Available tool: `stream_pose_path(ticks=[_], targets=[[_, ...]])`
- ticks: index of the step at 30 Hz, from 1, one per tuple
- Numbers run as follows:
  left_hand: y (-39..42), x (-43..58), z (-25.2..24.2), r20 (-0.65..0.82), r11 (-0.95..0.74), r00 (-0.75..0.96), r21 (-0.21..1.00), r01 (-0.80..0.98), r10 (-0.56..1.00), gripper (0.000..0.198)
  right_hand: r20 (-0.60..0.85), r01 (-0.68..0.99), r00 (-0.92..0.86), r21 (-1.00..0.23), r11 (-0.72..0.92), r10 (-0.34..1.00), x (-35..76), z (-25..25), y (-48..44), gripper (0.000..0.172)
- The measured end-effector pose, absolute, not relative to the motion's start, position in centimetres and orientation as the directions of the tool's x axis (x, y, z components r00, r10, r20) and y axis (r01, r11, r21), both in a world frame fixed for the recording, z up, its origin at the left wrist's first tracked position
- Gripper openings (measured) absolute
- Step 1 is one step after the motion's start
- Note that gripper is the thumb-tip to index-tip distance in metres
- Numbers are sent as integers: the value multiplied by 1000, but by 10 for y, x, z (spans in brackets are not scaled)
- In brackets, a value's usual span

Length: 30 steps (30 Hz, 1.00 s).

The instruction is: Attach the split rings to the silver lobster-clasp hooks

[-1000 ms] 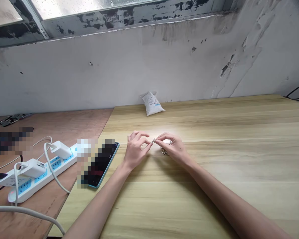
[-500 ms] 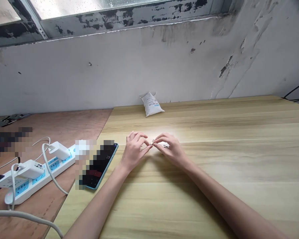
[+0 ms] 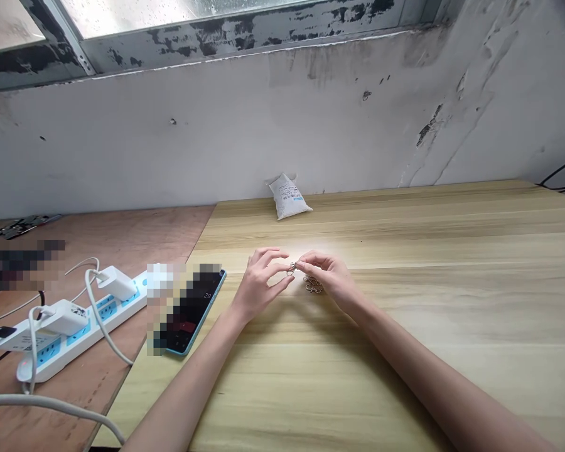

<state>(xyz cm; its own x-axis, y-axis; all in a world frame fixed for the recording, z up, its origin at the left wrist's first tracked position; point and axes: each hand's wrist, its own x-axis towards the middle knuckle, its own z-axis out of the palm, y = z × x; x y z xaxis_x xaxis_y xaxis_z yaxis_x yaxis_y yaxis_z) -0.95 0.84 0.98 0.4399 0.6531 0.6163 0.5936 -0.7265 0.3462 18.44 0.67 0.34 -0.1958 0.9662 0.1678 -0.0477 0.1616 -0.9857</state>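
Small linked metal rings (image 3: 290, 270), possibly key rings, hang from the pinched fingertips of my right hand (image 3: 327, 273). Just left of them is my left hand (image 3: 263, 279), its thumb and fingers spread apart around the rings. Whether a left fingertip touches a ring is too small to make out. Below the right fingers a little heap of metal rings or chain (image 3: 313, 284) lies on the wooden table (image 3: 405, 301), partly hidden by that hand.
A phone (image 3: 198, 314) lies left of my left arm, partly blurred out. Farther left, a white power strip (image 3: 89, 326) holds plugs and cables on a reddish board (image 3: 136, 232). A white packet (image 3: 288, 198) rests near the wall at the back.
My left thumb and index finger have parted from their pinch, while the right hand keeps hold of the rings. The heap under the right hand shows more now.
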Motion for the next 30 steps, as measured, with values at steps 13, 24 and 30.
stream_pose_path(ticks=[13,24,30], targets=[[13,-16,16,654,-680,317,425,598,687,8,142,-7,-173,-990,143,975,183,4,6,31],[4,-7,14,554,-678,555,24,735,621,21,321,397,-162,-844,360,933,177,-1,3,21],[2,-5,10,486,-671,593,-21,742,641,25,515,691,-360,-413,593,778,170,0,-5,21]])
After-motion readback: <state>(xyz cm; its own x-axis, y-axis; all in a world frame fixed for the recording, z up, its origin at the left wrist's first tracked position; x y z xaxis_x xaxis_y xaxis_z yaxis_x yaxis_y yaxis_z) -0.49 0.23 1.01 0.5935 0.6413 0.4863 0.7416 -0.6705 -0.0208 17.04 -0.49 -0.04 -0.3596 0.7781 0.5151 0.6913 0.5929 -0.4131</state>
